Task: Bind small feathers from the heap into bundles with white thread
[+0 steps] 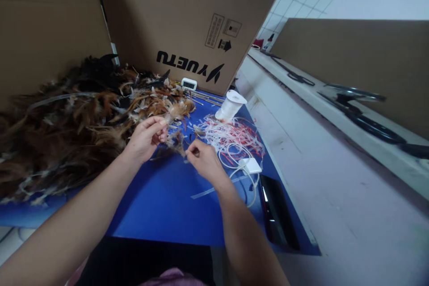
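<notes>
My left hand [146,139] is closed in a pinch at the right edge of a big heap of brown and black feathers [83,138]. Close by, my right hand [203,157] has thumb and forefinger pressed together. A small wispy brown feather [176,141] stretches between the fingertips of both hands, above the blue tabletop [161,205]. Its fine ends are blurred. Beyond my right hand lies a tangle of white and red strips [234,136], and a white spool [230,105] stands at its back edge.
A white cable with a charger block [250,166] and a glossy black phone-like slab [278,212] lie on the right. At the back are a small white digital display [189,83], thin sticks [208,96] and a cardboard box [187,18]. Scissors [298,77] rest on the ledge.
</notes>
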### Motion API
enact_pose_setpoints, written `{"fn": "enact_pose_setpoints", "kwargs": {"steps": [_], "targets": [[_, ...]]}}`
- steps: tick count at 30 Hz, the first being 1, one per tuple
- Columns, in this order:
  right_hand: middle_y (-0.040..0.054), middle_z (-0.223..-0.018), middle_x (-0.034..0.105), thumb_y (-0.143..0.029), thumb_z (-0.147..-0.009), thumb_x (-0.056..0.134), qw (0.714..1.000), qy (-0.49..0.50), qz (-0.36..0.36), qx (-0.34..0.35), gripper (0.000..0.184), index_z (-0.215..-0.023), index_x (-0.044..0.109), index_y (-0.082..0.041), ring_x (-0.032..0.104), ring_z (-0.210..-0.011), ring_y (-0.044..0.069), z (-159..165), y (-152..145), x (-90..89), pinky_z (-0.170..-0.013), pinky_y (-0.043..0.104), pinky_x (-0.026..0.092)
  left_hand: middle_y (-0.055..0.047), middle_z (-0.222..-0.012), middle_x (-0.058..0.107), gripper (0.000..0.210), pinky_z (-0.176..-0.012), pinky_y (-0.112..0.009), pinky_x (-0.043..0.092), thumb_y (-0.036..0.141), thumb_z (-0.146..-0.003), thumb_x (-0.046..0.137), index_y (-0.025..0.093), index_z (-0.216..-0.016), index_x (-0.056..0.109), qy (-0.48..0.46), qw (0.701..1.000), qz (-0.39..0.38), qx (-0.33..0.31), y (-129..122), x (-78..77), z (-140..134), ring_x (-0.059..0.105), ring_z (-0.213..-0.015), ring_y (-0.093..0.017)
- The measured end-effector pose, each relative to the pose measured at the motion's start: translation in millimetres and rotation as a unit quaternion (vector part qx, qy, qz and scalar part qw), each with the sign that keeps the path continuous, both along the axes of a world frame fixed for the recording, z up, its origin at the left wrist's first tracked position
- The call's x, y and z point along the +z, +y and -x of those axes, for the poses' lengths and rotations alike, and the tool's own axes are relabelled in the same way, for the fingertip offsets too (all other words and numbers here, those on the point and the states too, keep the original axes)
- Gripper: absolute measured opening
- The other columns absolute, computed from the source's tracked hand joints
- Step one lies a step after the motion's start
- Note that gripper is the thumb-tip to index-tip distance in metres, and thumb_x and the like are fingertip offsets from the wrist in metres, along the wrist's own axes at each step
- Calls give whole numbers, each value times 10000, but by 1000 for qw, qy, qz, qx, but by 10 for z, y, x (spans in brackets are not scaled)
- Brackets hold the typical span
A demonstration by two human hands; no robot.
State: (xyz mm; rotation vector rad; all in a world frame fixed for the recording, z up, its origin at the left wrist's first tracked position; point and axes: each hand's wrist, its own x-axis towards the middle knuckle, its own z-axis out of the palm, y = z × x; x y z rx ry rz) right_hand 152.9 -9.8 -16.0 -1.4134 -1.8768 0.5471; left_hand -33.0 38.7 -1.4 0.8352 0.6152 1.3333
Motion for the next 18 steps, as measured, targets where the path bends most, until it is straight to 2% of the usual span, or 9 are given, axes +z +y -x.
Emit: {"fn": "enact_pose_setpoints", "kwargs": {"steps": [5, 11, 18], "targets": [[-27, -620, 614, -185, -741, 599, 998, 62, -11, -19, 68, -675, 593, -197, 559, -559, 114, -94, 19, 49, -598, 233, 438, 34, -550, 508, 161, -437, -162, 368, 183, -666, 762, 143, -683, 608, 27, 999, 5, -26, -8, -35, -33, 452, -470, -56], [-27, -651, 608, -190, -744, 601, 993, 118, -18, -10, 14, -736, 593, -197, 567, -576, 111, -152, 27, 79, -587, 237, 457, 19, -567, 533, 182, -442, -163, 387, 222, -675, 773, 139, -699, 613, 80, 996, 19, -46, -46, -49, -89, 473, -475, -63], [-30, -688, 598, -193, -741, 600, 988, 152, -19, -22, 112, -845, 563, -208, 579, -597, 109, -155, 42, 45, -591, 240, 480, 38, -565, 507, 203, -407, -156, 357, 253, -686, 779, 141, -726, 615, 91, 994, 19, -58, -81, -90, -121, 447, -433, -46]]}}
